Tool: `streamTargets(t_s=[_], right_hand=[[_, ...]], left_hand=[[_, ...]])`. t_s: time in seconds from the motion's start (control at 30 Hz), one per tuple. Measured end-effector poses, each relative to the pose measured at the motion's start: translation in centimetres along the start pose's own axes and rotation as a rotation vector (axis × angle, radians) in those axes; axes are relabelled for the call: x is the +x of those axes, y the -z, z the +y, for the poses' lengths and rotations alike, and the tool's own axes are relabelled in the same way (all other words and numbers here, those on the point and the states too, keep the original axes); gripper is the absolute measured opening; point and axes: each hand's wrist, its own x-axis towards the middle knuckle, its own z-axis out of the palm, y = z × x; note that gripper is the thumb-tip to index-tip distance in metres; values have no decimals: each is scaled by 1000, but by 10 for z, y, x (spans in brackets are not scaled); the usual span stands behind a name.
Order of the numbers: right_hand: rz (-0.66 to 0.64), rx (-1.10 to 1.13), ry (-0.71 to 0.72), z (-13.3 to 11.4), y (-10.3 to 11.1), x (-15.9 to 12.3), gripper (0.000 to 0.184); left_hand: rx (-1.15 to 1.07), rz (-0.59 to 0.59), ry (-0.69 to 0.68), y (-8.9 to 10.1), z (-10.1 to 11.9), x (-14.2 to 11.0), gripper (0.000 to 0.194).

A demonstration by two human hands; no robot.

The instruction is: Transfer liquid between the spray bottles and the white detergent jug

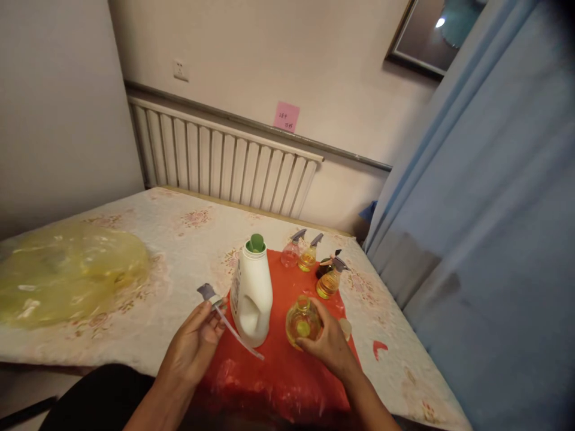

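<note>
My left hand (195,338) pinches a grey spray nozzle (209,294) with a clear dip tube slanting down to the right. Around a small round clear bottle (303,323) with yellowish liquid, my right hand (330,341) has closed its fingers. That bottle's neck is uncovered, and it is at the red plastic sheet (278,374). Between my hands stands a white jug (254,299) with a handle and a green piece (256,243) in its mouth. A pale round cap (345,328) lies just right of my right hand.
Behind the jug stand a pink spray bottle (290,255), a yellow spray bottle (308,258), an amber spray bottle (329,284) and a dark one (324,269). A yellow plastic bag (72,272) lies left on the floral-covered surface (179,239). A blue curtain (489,215) hangs right.
</note>
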Motion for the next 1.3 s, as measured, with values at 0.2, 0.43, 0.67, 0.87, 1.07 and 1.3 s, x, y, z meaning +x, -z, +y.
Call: streamTargets(t_s=[0.2,0.43,0.67,0.87,1.07,1.3], right_hand=[[35,-113,130,-20,6,52,73],[72,-315,271,-51,13,108,72],[46,-488,347,-77,9,142,65],[21,-580,421,-89,3,156,67],[-11,-680,445,-104,2,157,62],[-23,-806,466,-115,3,159,67]], left_hand=[[-29,-17,-29,9,9,33,26],[-69,-53,14,14,16,83,27],[-78,-99,93,38,13,125,22],[-65,-226,140,59,11,130,16],[-62,-264,173,65,15,130,23],[-65,-302,186,71,15,130,26]])
